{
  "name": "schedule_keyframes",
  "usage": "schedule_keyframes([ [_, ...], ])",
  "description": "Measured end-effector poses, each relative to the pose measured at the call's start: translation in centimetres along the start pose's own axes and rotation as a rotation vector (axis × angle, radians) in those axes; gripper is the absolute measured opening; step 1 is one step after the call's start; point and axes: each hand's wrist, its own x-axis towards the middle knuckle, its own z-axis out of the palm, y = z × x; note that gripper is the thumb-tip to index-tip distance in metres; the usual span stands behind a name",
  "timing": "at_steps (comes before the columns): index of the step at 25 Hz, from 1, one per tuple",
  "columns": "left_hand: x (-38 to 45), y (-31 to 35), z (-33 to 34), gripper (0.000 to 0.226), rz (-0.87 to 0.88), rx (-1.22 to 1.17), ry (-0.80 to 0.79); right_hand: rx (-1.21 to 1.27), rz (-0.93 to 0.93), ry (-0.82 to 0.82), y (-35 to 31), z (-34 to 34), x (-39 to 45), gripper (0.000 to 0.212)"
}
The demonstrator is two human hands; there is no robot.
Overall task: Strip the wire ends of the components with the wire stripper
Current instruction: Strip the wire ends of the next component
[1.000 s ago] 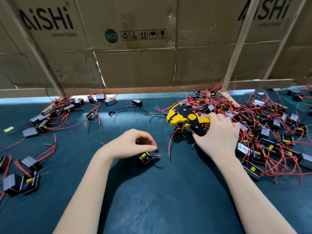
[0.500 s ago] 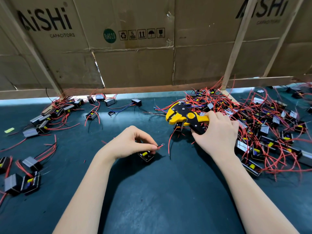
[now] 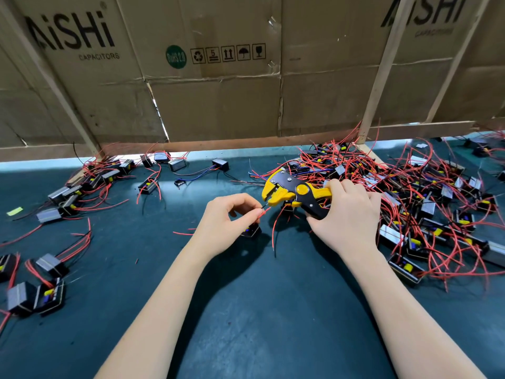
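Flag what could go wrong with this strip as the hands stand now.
1. The left hand pinches the red wire close to its tip, near the wire stripper head; fingers could get nipped.
2. The right hand grips the handles beside the tangled pile; stray wires might snag.
3. The component rests loose under the left hand and could drag.

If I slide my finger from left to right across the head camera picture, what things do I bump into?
Green tape scrap → small heap of components → left hand pinching a red wire → wire stripper → right hand → big pile of components.
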Motion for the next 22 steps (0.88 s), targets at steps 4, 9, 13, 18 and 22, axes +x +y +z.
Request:
schedule_keyframes([
  [4, 0.03, -0.02, 0.56, 0.010, -0.080, -0.055, 0.060, 0.027, -0.036, 0.018, -0.23, -0.07, -0.04, 0.051],
  [9, 0.12, -0.24, 0.56, 0.011, -0.137, -0.074, 0.086, 0.054, -0.040, 0.009, -0.20, -0.18, -0.04, 0.050],
  [13, 0.15, -0.32, 0.69, 0.013, -0.134, -0.083, 0.081, 0.075, -0.053, 0.007, -0.30, -0.37, 0.08, 0.047],
  [18, 0.21, -0.57, 0.74, 0.011, -0.121, -0.078, 0.074, 0.068, -0.080, 0.021, -0.47, -0.68, 0.03, 0.043],
  [22, 0.25, -0.72, 0.72, 0.010, -0.110, -0.089, 0.060, 0.051, -0.046, -0.012, -0.65, -0.84, 0.06, 0.044],
])
